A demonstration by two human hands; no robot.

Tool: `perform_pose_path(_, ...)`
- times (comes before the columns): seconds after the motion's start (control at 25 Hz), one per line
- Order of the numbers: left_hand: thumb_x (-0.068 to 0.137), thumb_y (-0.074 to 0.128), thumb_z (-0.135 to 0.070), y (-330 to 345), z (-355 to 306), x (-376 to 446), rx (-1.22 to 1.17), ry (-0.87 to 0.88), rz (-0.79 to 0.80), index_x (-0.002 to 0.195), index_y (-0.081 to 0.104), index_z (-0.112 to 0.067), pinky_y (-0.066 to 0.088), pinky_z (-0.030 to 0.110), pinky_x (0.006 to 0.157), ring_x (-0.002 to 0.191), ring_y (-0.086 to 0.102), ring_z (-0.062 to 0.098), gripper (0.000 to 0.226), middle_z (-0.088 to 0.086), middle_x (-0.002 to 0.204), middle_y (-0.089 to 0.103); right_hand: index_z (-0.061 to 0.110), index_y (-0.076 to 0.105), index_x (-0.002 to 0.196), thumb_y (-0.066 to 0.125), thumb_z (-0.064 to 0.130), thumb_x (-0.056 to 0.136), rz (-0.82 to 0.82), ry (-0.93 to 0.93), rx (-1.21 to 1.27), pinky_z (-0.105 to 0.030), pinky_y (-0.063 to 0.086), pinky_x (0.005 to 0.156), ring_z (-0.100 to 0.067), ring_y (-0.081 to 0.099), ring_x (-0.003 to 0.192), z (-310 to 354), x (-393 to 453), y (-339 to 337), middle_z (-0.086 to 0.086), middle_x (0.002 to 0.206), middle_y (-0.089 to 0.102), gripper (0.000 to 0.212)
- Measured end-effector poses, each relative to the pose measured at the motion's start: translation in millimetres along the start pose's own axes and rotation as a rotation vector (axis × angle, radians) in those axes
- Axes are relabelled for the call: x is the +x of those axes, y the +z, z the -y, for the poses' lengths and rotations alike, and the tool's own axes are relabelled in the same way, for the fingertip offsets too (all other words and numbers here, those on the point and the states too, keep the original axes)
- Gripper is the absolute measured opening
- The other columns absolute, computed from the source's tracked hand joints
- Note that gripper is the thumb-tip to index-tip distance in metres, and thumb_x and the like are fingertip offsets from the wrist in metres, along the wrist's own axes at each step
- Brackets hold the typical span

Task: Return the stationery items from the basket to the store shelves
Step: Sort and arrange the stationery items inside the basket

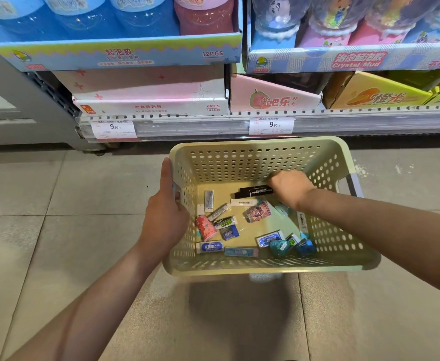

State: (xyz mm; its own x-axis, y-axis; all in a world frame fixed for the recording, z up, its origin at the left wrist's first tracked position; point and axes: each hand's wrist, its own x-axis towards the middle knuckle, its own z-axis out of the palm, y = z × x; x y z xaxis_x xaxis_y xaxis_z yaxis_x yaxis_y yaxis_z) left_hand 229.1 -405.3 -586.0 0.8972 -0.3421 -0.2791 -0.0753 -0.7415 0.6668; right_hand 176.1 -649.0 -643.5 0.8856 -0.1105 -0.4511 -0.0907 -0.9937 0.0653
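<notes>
A pale green perforated basket (239,149) is held above the floor in front of the store shelves (239,118). My left hand (165,204) grips its left rim. My right hand (289,187) reaches inside and grips two black markers (252,191) near the back of the basket. Several small stationery items lie on the bottom: erasers such as a white and blue one (209,247), a pink patterned one (206,227), teal correction tapes (278,247) and a cartoon sticker pack (256,212).
The shelf edge carries price tags (114,127) reading 9.90. Above it stand display boxes of slime jars: a blue box (114,52), a pink box (151,100), a yellow box (380,95). Grey tiled floor (44,230) lies below.
</notes>
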Motion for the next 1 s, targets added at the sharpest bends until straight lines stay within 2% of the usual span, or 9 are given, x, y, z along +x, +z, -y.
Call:
perform_pose_path(0.16,0.093,0.043,-0.007,0.3,-0.6,-0.4,-0.003,-0.001,0.004,0.150,-0.005,-0.031,0.041,0.029,0.068,0.065,0.047,-0.003,0.078,-0.007,0.096,0.051,0.007,0.060,0.104,0.051,0.000,0.087,0.029,0.040,-0.107,-0.033,0.049,0.080,-0.027,0.063,0.100,1.0,-3.7,-4.7,-0.009,0.108,0.065,0.020)
perform_pose_path(0.24,0.093,0.042,-0.004,0.1,-0.3,-0.1,-0.002,-0.003,-0.001,0.150,-0.004,-0.031,0.040,0.028,0.067,0.065,0.047,-0.003,0.078,-0.006,0.095,0.051,0.008,0.061,0.100,0.054,-0.002,0.084,0.044,0.050,-0.116,-0.032,0.049,0.077,-0.026,0.064,0.096,3.3,-3.6,-6.0,-0.009,0.105,0.067,0.019)
perform_pose_path(0.32,0.092,0.040,-0.002,-0.4,-0.9,-0.8,-0.007,-0.001,-0.005,0.150,-0.003,-0.030,0.040,0.028,0.067,0.064,0.047,-0.002,0.078,-0.005,0.093,0.053,0.008,0.063,0.095,0.057,-0.001,0.082,0.048,0.057,-0.118,-0.031,0.050,0.074,-0.026,0.065,0.092,4.7,-3.2,-6.3,-0.010,0.101,0.068,0.017)
perform_pose_path(0.64,0.092,0.041,-0.002,-0.9,-2.4,-1.6,0.000,0.015,0.000,0.150,-0.004,-0.029,0.038,0.022,0.061,0.063,0.048,-0.002,0.078,-0.006,0.091,0.053,0.011,0.057,0.107,0.049,0.007,0.090,0.056,0.039,-0.231,-0.032,0.050,0.078,-0.026,0.063,0.099,3.5,-4.0,0.3,-0.006,0.109,0.065,0.019)
perform_pose_path(0.84,0.092,0.042,-0.002,-1.9,-3.5,-2.6,-0.010,0.020,0.000,0.150,-0.004,-0.028,0.040,0.028,0.067,0.064,0.046,-0.003,0.078,-0.006,0.094,0.051,0.008,0.054,0.112,0.048,0.001,0.090,0.068,0.068,-0.217,-0.033,0.049,0.081,-0.026,0.061,0.102,2.2,-1.3,0.6,-0.007,0.112,0.062,0.024)
perform_pose_path(1.0,0.092,0.042,-0.003,-0.2,-0.5,-1.2,-0.003,0.023,-0.004,0.150,-0.004,-0.030,0.041,0.027,0.066,0.065,0.047,-0.004,0.078,-0.007,0.095,0.051,0.010,0.053,0.113,0.047,0.004,0.091,0.063,0.104,-0.215,-0.031,0.049,0.076,-0.023,0.061,0.101,2.8,1.5,1.1,-0.005,0.112,0.062,0.024)
